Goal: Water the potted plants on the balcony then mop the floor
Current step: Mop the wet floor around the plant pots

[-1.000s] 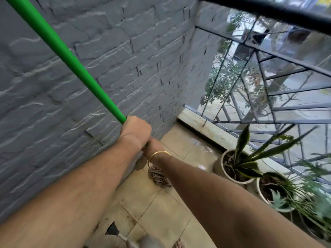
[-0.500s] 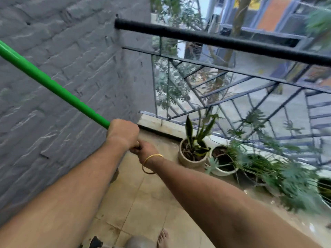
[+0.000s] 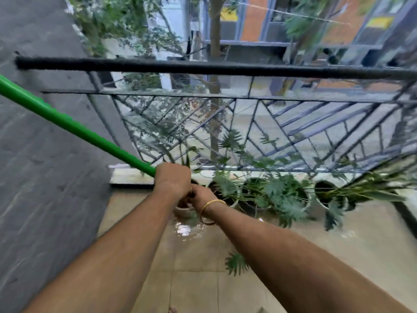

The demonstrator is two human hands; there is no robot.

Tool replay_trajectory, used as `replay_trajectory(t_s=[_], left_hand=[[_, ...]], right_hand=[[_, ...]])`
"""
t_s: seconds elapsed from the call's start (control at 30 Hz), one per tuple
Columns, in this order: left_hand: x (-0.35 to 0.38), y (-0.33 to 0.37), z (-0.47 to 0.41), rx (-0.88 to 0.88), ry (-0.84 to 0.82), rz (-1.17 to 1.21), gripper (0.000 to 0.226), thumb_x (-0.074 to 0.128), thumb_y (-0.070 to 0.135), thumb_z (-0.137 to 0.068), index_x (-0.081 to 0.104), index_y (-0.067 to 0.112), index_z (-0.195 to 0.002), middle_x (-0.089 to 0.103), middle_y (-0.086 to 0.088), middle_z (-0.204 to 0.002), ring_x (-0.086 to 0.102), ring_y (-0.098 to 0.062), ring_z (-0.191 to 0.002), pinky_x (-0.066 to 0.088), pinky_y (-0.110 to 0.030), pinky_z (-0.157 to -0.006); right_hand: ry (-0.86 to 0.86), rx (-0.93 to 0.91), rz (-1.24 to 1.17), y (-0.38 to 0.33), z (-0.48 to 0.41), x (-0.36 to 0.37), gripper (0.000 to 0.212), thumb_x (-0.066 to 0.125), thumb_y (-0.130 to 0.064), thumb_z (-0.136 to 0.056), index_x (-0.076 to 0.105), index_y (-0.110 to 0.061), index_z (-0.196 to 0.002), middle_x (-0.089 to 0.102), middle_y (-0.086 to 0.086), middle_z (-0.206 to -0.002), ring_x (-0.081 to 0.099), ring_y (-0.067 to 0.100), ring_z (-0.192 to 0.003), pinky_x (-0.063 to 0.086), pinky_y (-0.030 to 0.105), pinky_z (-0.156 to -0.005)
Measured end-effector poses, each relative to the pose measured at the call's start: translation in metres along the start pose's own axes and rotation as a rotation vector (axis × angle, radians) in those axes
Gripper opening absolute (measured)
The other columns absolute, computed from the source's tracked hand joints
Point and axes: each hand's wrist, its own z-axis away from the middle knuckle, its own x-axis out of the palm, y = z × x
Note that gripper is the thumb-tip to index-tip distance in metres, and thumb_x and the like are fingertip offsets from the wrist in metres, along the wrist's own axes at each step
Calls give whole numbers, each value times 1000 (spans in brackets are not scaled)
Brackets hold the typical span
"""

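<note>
A green mop handle point(image 3: 74, 126) runs from the upper left down into my left hand point(image 3: 173, 180), which is closed around it. My right hand point(image 3: 201, 195), with a gold bangle at the wrist, grips the handle just below the left one. The mop's head is hidden behind my hands and arms. Several potted plants point(image 3: 268, 195) stand in a row along the base of the railing, right behind my hands. The tiled floor point(image 3: 198, 288) shows a wet shiny patch point(image 3: 184, 230) under my wrists.
A grey brick wall point(image 3: 45, 199) closes the left side. A black metal railing point(image 3: 203, 67) with diagonal bars runs across ahead, above a low ledge point(image 3: 128, 177). Plant leaves hang over the floor at the right. The picture is blurred by motion.
The view has swung right, from the wall corner to the railing and the row of pots. Both hands kept their grip on the handle. The mop head, seen earlier, is now hidden.
</note>
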Motion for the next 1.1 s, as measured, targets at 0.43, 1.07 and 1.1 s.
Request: replay_trajectory(t_s=[0.43,1.07,1.1], left_hand=[[-65,247,-38,75,-49,88,28,60,35,-90,75,18,-106,75,1,-110,71,-22,-103,51,-31,-81],[-110,476,-147,310,-153,293,22,58,31,-94,74,16,-98,75,-1,-95,71,-24,-91,43,-31,-70],[-109,483,-151,312,-165,303,22,57,30,-94,74,16,-96,74,-1,-92,71,-24,-88,45,-31,-70]], right_hand=[[14,131,98,206,68,-139,19,60,-26,-92,65,-19,-109,72,11,-118,67,31,-110,50,36,-85],[61,373,263,406,82,-292,21,57,-18,-93,66,-16,-112,71,15,-120,67,37,-113,51,41,-88],[49,375,293,409,83,-298,22,56,-19,-95,65,-13,-114,70,17,-122,66,38,-113,50,42,-88]])
